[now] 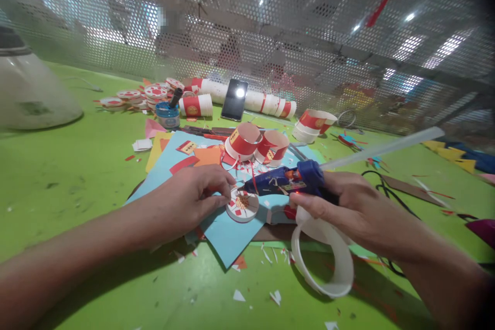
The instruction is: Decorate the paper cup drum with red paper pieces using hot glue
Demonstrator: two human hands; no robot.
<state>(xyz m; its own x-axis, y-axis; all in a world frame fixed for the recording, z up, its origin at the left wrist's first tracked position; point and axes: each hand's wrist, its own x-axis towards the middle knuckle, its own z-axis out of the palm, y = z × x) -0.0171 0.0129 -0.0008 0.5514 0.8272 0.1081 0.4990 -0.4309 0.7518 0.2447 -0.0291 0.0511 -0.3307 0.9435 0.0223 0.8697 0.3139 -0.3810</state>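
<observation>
Right hand (344, 203): clamped round the grip of the glue gun, thumb lying forward along it; likely held this way to aim the nozzle at the disc.
Left hand (201, 191): fingers curled in, tips at the disc's left rim; probably there to steady it, but whether they truly pinch it, cannot tell.
Worktop (100, 175): green, stained, carries everything; stock sits toward the back, presumably to leave the near part free for handwork.
Blue sheet (232, 247): under the disc, one corner pointing at the wearer; may serve to keep glue off the worktop.
Cup row (216, 90): red-and-white cups laid sideways at the back; phone (234, 99) tilts up in front, seemingly propped on them.
Glue gun (286, 178): blue, nozzle to the left, translucent glue stick (382, 150) poking out the rear, as feed for it.
White ring (296, 255): open loop below the right hand; contact unclear.
Cut cups (243, 142): red pair, side by side, just beyond the gun; perhaps parked within reach.
Disc (237, 212): white, red patches, between the hands; just right of the left fingertips, left of the right hand, near the nozzle tip; tip contact unclear.
Scraps (238, 295): paper bits at the near side, likely trimmings.
</observation>
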